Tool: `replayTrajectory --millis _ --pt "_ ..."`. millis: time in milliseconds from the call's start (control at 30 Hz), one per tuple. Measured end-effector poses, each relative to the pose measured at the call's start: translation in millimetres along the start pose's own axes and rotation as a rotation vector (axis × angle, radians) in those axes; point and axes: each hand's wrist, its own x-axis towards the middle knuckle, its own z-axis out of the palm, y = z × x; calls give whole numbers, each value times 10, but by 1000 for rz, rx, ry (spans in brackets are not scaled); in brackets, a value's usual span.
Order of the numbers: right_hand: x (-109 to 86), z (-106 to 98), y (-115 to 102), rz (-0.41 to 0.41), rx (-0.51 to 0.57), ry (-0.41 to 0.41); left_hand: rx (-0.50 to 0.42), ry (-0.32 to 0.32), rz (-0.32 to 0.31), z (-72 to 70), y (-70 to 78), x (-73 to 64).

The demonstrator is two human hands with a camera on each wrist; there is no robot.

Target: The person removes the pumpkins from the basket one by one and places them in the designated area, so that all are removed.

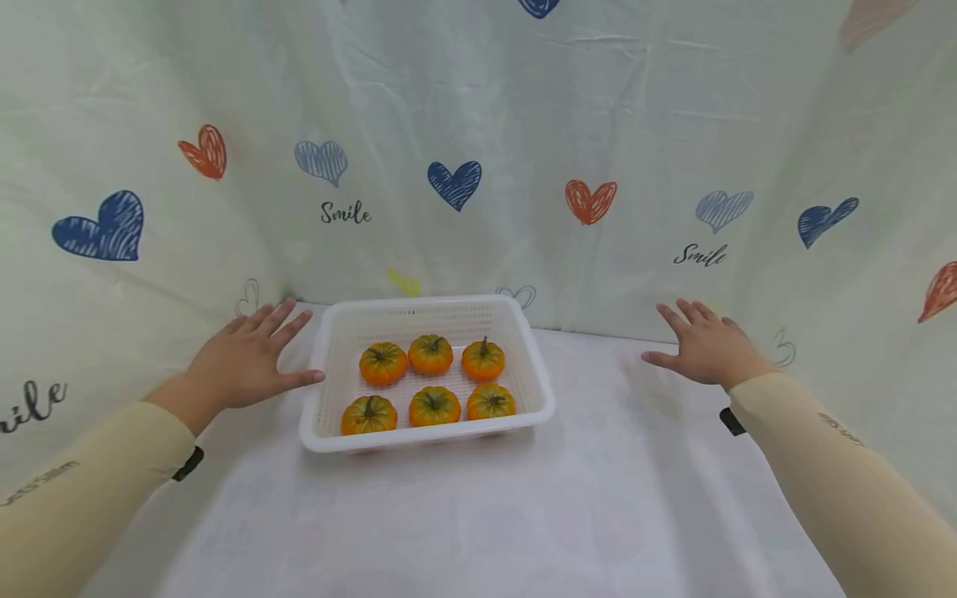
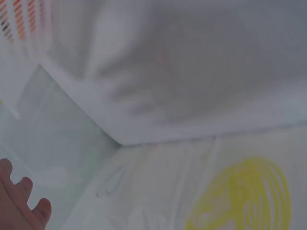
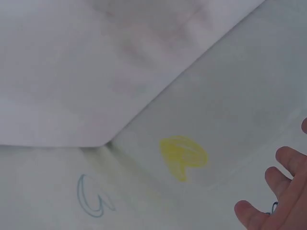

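A white plastic basket (image 1: pixel 426 438) with slotted walls stands on the table, left of the middle in the head view. Inside it lie several small orange-and-green pumpkins (image 1: pixel 434 406) in two rows, stems up. My left hand (image 1: pixel 242 357) is spread beside the basket's left side, its thumb overlapping the rim in this view, and it holds nothing. Well to the right of the basket, my right hand (image 1: pixel 703 342) hovers over the table with its fingers apart and bare. The left wrist view catches some fingers (image 2: pixel 29 201) and a corner of the slotted basket wall (image 2: pixel 24 24).
A white cloth (image 1: pixel 478 515) covers the table. Pale curtains (image 1: pixel 523 108) printed with hearts and the word "Smile" hang at the back and along both sides, meeting the table's edges. Both forearms wear beige sleeves (image 1: pixel 830 465).
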Motion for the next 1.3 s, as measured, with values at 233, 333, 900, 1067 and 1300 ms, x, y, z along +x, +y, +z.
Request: replayTrajectory --millis 233,333,900,1067,1300 --pt "235 -91 -337 -28 25 -4 -98 2 6 109 213 -6" --pt "333 -157 -492 -32 39 4 -125 10 7 172 280 -12" --pt "859 -310 -1599 -157 217 -58 -269 -11 -5 297 374 -83" --pt "990 -256 -1936 -214 265 -99 -293 -20 -15 337 360 -77" --pt "1099 -180 -2281 -289 394 -196 -303 -32 -28 340 379 -67"
